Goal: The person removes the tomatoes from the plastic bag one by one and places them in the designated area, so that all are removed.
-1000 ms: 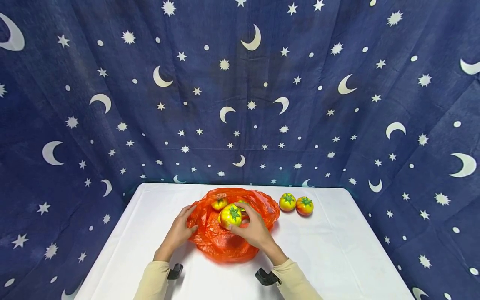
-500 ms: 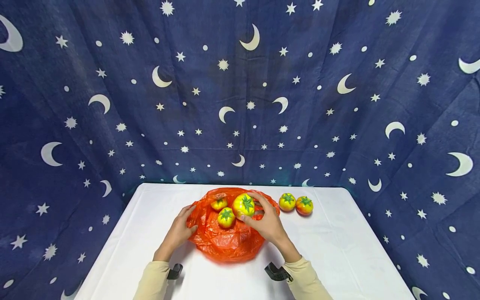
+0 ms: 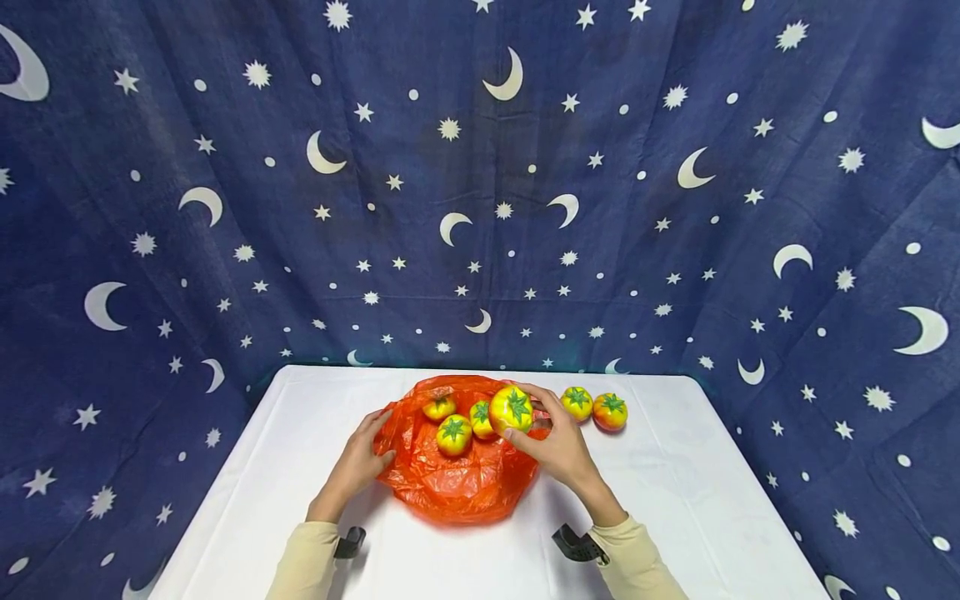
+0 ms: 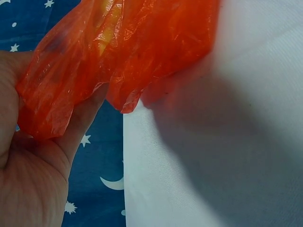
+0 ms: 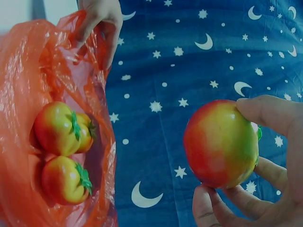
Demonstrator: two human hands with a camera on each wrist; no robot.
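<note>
My right hand [image 3: 567, 454] grips a yellow-red tomato [image 3: 512, 409] with a green star-shaped top, raised over the right part of a thin red plastic bag [image 3: 450, 492]. The right wrist view shows thumb and fingers around this tomato [image 5: 221, 144], apart from the bag. Inside the opened bag lie three similar tomatoes: one at the back [image 3: 439, 407], one in front [image 3: 453, 435] and one to the right [image 3: 481, 419]. At the bag's left side, my left hand [image 3: 354, 467] pinches its rim; in the left wrist view the film [image 4: 52, 99] runs between thumb and fingers.
Two more tomatoes, a yellow one [image 3: 577, 402] and a redder one [image 3: 611, 412], sit side by side right of the bag. Everything rests on a white-covered table [image 3: 675, 500]. A dark blue curtain [image 3: 480, 275] with moons and stars hangs behind it.
My right hand has moved right with its tomato, from over the bag's middle to its right part, uncovering the tomatoes beneath. My left hand has stayed on the rim.
</note>
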